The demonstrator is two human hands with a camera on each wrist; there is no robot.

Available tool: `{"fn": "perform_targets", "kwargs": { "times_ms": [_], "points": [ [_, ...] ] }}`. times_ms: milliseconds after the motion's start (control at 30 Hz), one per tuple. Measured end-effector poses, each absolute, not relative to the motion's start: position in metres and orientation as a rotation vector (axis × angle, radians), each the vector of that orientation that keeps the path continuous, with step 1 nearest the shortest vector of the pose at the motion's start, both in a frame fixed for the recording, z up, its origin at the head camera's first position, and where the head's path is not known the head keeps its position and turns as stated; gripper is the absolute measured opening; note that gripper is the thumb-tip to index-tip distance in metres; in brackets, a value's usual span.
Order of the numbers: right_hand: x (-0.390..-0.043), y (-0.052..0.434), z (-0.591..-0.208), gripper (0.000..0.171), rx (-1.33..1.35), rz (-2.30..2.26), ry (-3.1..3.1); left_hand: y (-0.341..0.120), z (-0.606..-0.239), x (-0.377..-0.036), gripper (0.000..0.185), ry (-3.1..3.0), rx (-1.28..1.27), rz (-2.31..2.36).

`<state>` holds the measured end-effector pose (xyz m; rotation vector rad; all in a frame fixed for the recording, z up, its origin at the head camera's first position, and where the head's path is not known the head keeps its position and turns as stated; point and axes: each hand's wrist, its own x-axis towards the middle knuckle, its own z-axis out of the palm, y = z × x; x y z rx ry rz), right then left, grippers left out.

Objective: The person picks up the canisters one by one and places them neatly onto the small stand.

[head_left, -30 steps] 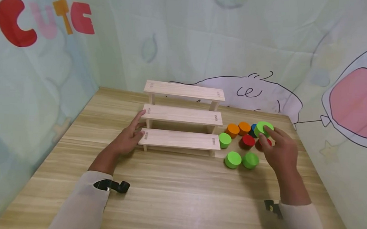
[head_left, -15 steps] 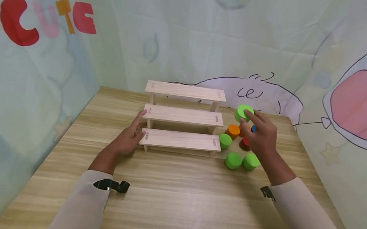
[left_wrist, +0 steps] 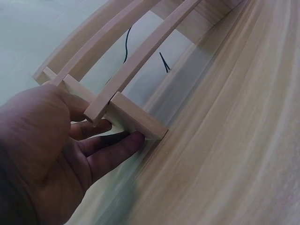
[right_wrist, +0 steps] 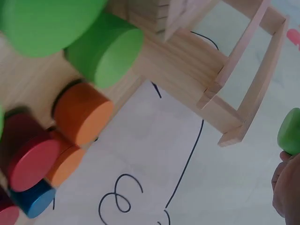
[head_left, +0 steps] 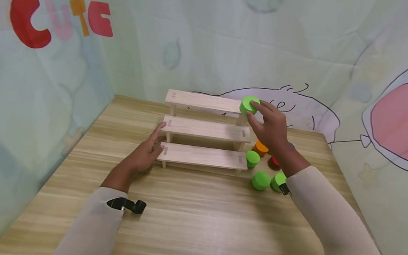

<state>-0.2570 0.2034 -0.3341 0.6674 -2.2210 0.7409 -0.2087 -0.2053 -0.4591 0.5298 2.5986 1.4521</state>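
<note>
A three-step rack point(head_left: 202, 156) of pale wood stands on the table. My left hand point(head_left: 143, 155) rests at its left end, fingertips touching the ends of the lower and middle steps. In the left wrist view, the fingers of my left hand point(left_wrist: 110, 150) lie against the rack's side panel point(left_wrist: 136, 115). My right hand point(head_left: 272, 127) pinches a green cylinder block point(head_left: 248, 105) between thumb and fingers, at the right end of the top step. Whether the block touches the step I cannot tell. The right wrist view catches this green block point(right_wrist: 291, 131) at its right edge.
Right of the rack stand more cylinder blocks: green ones point(head_left: 261, 181), an orange one point(head_left: 260, 149), a red one point(head_left: 274, 163) and a blue one point(right_wrist: 33, 200). My right forearm partly covers them. A printed cloth point(head_left: 208, 47) hangs behind the wooden table point(head_left: 192, 219).
My right hand has carried the green cylinder block leftward and up, from above the other blocks to the rack's top step. My left hand has stayed at the rack's left end.
</note>
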Motion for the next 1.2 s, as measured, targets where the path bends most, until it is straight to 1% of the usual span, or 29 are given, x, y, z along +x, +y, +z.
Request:
{"fn": "perform_targets", "kwargs": {
  "times_ms": [267, 467, 600, 800, 933, 1200],
  "points": [
    [-0.287, 0.159, -0.313, 0.041, 0.627, 0.895, -2.354, -0.202, -0.460, -0.208, 0.080, 2.598, 0.510, 1.458],
    [-0.299, 0.125, -0.297, 0.040, 0.655, 1.050, -2.452, -0.201, -0.459, -0.207, 0.080, 2.606, 0.505, 1.450],
    [-0.305, 0.103, -0.291, 0.040, 0.607, 1.194, -2.523, -0.202, -0.459, -0.207, 0.079, 2.607, 0.524, 1.451],
    [-0.312, 0.078, -0.296, 0.043, 0.556, 1.336, -2.551, -0.202, -0.461, -0.205, 0.079, 2.603, 0.529, 1.452],
    [-0.316, 0.066, -0.305, 0.046, 0.591, 1.292, -2.579, -0.202, -0.463, -0.206, 0.079, 2.609, 0.524, 1.457],
    [-0.323, 0.050, -0.314, 0.045, 0.658, 1.196, -2.634, -0.202, -0.462, -0.208, 0.078, 2.616, 0.520, 1.451]
  ]
}}
